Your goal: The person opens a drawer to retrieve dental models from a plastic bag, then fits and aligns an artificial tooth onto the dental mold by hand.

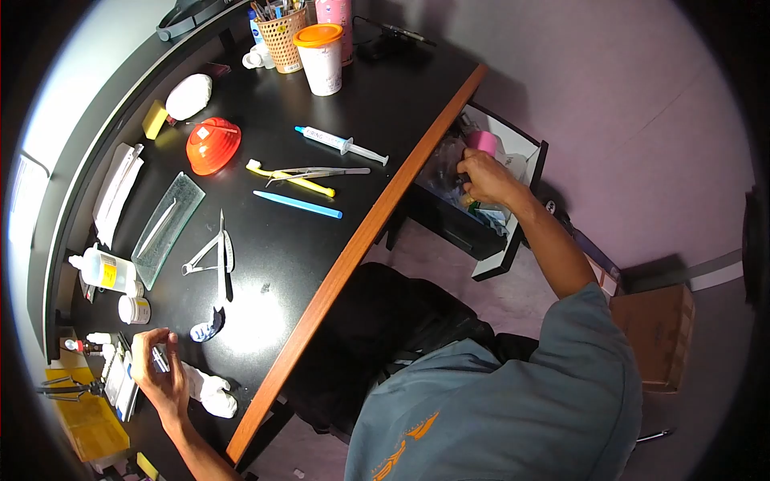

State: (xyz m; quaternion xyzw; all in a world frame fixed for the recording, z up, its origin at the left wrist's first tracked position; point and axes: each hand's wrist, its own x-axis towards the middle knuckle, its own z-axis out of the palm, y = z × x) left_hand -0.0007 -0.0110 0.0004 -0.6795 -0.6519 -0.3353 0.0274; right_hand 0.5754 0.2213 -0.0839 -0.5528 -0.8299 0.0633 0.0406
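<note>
two places at once: reaching with the right hand [487, 178] into the open drawer [453, 223], and hovering with the left hand [163, 381] at the desk [289, 248], beside a crumpled white wad [215, 393]. bending the right fingers down among clear plastic bags [443, 164], next to a pink item [481, 143]; being unable to tell gap or grip, with fingertips lost in the plastic. curling the left fingers and thumb nearly closed around a small shiny piece [160, 359], too small to name, probably steadying it without squeezing. jutting out past the wooden edge [361, 240] with the drawer, presumably allowing access from above. resting tweezers [325, 171] across a yellow brush [313, 186], likely within easy reach. standing pens and brushes upright in a woven basket [282, 44]. covering a white cup [323, 74] with an orange lid [318, 34], hiding any contents. supporting a slim pale tool [158, 227] on a glass slab [186, 196]. capping a squat jar [134, 310], again concealing the inside.
</note>
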